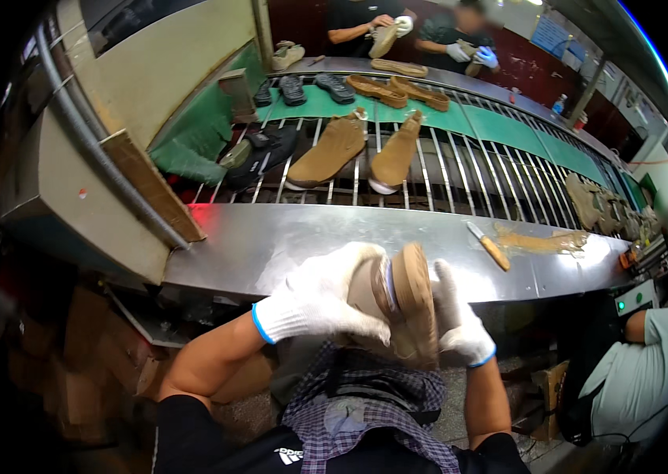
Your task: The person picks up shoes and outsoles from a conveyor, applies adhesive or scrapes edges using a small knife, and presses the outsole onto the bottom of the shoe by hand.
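In front of my body, over the near edge of the metal bench, I hold a tan shoe upper (364, 291) together with a thick brown sole (414, 288). My left hand (322, 292), in a white knitted glove with a blue cuff, is closed round the upper. My right hand (462, 320), gloved alike, lies along the outer face of the sole, with part of its grip hidden behind it. Upper and sole stand on edge side by side, with a pale strip between them at the top. How firmly they are joined cannot be seen.
Beyond the metal bench (270, 241), two brown shoe uppers (330, 150) and a black shoe (263, 158) rest on a roller conveyor. Soles line its green belt (500, 126). A wooden-handled knife (492, 249) lies at right. Two people handle shoes across; another person sits at right.
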